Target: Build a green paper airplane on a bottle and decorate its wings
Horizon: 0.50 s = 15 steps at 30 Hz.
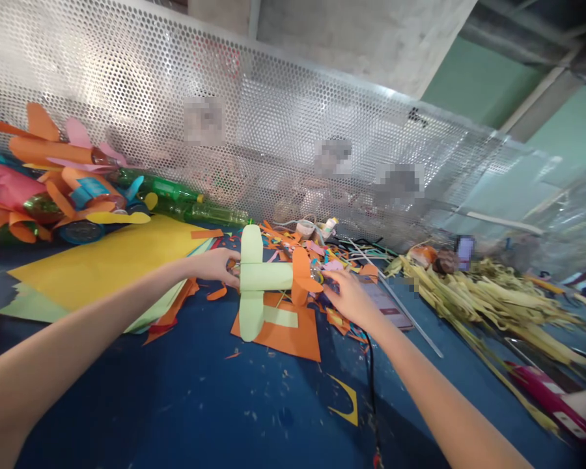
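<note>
Between my hands is a toy airplane (pixel 268 276), seemingly a plastic bottle wrapped in pale green paper. Long rounded pale green wings cross it near its left end, and an orange paper piece (pixel 301 277) crosses it near its clear right end. My left hand (pixel 219 266) grips the left end with bent fingers. With fingertips closed at the right end, my right hand (pixel 348 293) holds the other side; that contact is partly hidden. Beneath the airplane lies an orange paper sheet (pixel 300 332) with a pale green strip (pixel 280 316) on it.
Finished paper-and-bottle toys (pixel 53 151) and green bottles (pixel 170 190) line the left back. Yellow paper (pixel 112 257) lies at left, paper scraps (pixel 278 238) behind. A black cable (pixel 371 378), dried leaf strips (pixel 493 293) and a pink tool (pixel 547 391) are at right. People are behind perforated sheeting (pixel 273 124).
</note>
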{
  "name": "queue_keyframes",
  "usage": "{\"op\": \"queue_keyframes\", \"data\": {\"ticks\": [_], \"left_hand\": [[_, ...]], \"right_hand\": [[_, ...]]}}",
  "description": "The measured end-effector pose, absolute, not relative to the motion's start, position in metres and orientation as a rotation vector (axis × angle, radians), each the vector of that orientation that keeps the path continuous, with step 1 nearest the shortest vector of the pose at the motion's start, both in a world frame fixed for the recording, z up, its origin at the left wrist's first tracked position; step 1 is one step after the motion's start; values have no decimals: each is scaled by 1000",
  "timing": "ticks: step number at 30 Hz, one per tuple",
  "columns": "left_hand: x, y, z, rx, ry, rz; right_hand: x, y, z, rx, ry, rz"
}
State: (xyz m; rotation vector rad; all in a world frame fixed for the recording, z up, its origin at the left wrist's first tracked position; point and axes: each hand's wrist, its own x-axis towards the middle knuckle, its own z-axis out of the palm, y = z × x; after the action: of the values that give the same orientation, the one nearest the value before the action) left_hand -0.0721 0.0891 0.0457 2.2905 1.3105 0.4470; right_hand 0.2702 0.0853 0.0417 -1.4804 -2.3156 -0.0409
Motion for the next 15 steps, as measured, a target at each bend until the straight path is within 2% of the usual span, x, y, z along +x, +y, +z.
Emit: {"op": "queue_keyframes", "data": {"ticks": [15], "left_hand": [[-71, 87, 48, 2318, 1273, 445]], "right_hand": [[260, 89, 21, -1413, -2318, 177]]}}
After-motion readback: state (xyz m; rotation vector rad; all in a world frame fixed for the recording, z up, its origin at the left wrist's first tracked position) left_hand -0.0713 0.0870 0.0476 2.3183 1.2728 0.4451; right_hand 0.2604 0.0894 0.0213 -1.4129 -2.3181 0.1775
